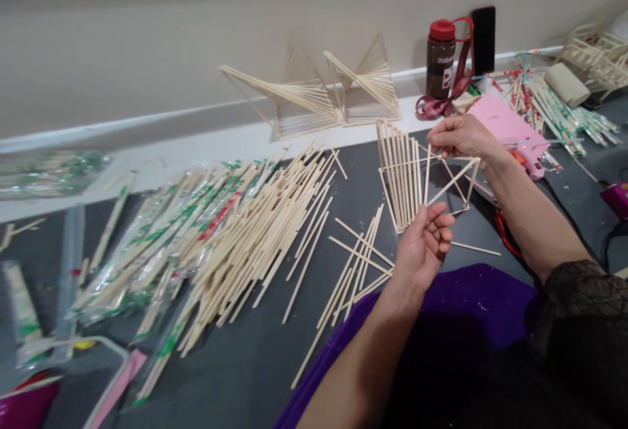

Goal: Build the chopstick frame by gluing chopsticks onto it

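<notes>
A frame of thin wooden sticks [401,177] stands on the dark table in front of me, with a row of slanted sticks on its left part. My right hand [458,136] pinches the upper end of one wooden stick [427,175] at the frame's top edge. The lower end of that same stick is between the thumb and fingers of my left hand [424,242], at the near edge of the frame. Both hands are closed, and my left palm faces up. Whether the stick's ends touch the frame is hidden by my fingers.
Loose sticks [265,233] and wrapped chopsticks [147,239] lie to the left. Two finished-looking twisted stick models [299,103] lean by the wall. Behind my right hand are a bottle [440,63], a phone [483,40] and a pink sheet [507,121]. Purple cloth [475,298] covers my lap.
</notes>
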Demonstrator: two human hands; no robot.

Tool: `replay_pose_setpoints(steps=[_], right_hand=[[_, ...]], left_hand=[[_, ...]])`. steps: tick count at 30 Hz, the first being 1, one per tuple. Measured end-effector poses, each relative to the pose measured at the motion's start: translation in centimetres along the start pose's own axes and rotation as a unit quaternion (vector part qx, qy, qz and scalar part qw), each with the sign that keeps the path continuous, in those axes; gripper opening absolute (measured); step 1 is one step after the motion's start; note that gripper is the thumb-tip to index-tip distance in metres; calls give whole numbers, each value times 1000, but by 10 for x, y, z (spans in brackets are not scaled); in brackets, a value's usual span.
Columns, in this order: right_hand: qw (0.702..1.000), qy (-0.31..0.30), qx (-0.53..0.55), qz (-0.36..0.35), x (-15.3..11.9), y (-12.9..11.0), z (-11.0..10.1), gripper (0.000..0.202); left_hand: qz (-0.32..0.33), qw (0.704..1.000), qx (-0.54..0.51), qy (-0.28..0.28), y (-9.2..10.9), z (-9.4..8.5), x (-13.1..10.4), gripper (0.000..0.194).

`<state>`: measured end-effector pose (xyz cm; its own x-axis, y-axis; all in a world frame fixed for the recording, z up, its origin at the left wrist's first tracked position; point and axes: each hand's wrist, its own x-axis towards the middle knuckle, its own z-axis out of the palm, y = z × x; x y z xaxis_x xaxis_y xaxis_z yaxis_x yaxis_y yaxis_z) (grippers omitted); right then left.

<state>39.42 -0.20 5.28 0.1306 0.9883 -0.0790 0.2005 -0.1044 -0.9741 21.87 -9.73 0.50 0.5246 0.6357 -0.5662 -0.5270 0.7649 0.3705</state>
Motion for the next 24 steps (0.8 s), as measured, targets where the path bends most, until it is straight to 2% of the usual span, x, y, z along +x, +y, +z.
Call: replay_pose_setpoints(steps=[5,9,19,24], right_hand=[[996,31,-78,-42,2,5,-2,10],[990,10,-129,-47,5,9,-5,15],[992,-52,-105,-48,7,18,-4,21],[994,-39,-92,-47,8,17,-6,17]], left_hand=[[13,999,18,24,-2,3,-1,43],[13,999,24,32,-1,6,-3,44],[28,998,53,35,-2,1,-1,39],[30,997,60,38,0,3,0,37]])
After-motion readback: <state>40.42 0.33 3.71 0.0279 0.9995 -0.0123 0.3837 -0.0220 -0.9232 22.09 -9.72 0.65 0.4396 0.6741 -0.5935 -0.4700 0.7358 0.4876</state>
